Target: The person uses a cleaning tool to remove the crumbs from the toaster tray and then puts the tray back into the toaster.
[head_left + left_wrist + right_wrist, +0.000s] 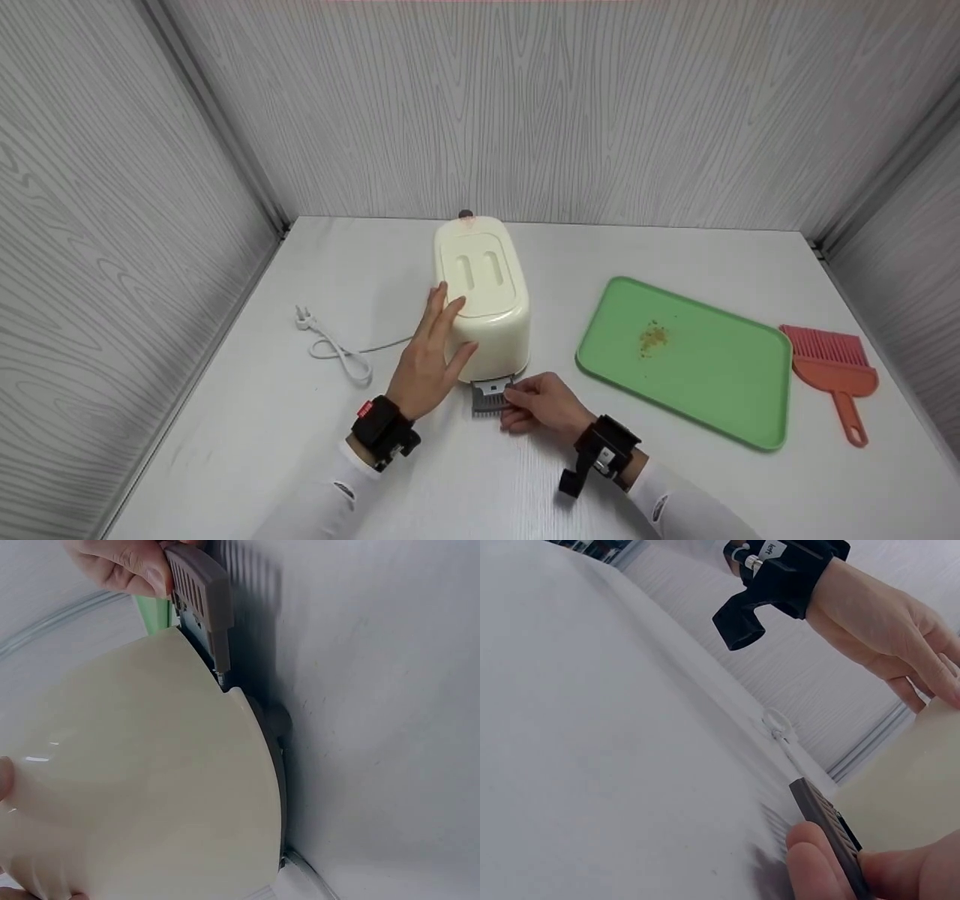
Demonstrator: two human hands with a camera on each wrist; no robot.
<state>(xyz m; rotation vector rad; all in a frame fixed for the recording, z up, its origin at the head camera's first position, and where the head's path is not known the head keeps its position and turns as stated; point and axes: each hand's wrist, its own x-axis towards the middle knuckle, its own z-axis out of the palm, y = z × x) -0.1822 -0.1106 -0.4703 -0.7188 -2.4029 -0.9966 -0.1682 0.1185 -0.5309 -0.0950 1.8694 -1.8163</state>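
Note:
A cream toaster (pixel 491 349) with two long recesses in its top stands mid-table, its narrow end facing me. My left hand (pixel 427 367) rests on its near left corner with the fingers spread and nearly straight. At the foot of that end, a dark grey ribbed crumb tray (pixel 489 399) sticks partly out of the body. My right hand (pixel 546 403) pinches the right side of the crumb tray between thumb and fingers. The left wrist view shows the tray's ribbed end (pixel 201 586) just above the tabletop; its inner part is hidden inside the toaster (pixel 150 772).
A white power cord with a plug (pixel 306 321) lies left of the toaster. To the right is a green tray (pixel 720 375) bearing a small pile of brown crumbs (pixel 652 337). A red brush (pixel 829 345) and an orange dustpan (pixel 836 375) lie beyond it.

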